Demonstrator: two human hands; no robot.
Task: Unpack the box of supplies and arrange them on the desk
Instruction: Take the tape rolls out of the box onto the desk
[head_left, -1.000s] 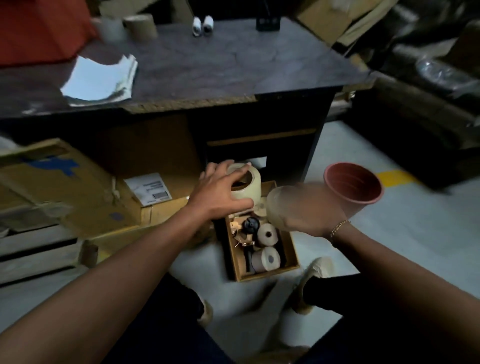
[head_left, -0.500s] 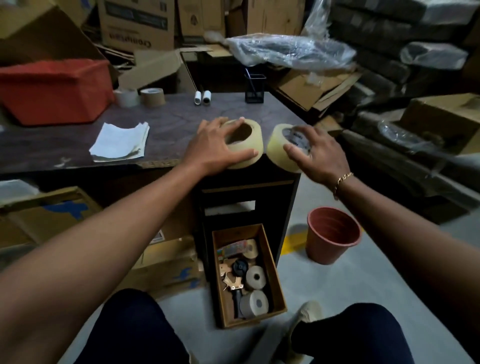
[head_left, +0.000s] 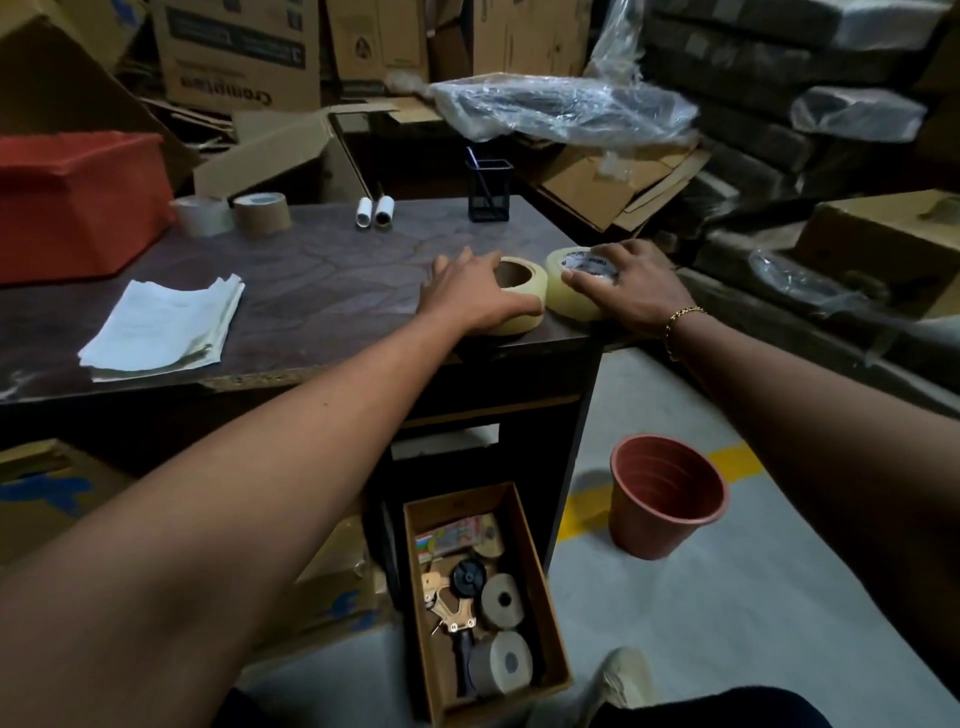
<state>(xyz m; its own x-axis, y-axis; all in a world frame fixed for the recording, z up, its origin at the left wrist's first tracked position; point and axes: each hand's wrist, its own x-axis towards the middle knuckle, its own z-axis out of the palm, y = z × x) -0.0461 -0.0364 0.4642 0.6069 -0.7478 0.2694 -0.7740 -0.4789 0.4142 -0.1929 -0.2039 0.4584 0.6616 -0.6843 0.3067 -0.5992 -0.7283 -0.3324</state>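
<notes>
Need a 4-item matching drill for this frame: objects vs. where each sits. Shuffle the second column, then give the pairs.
1. paper stack
2. mesh pen holder
3. plastic pot
4. supply box

A. on the floor, right of the desk
B. at the desk's far edge
C. on the floor, holding tape rolls
D. on the desk's near left part

Pairs: 1-D, 2-B, 3-A, 4-C

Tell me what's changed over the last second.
The left hand and right hand carried their tape rolls up from over the box onto the desk. The left roll and right roll now rest side by side at its near right corner, still gripped. The pot and papers stayed put.
</notes>
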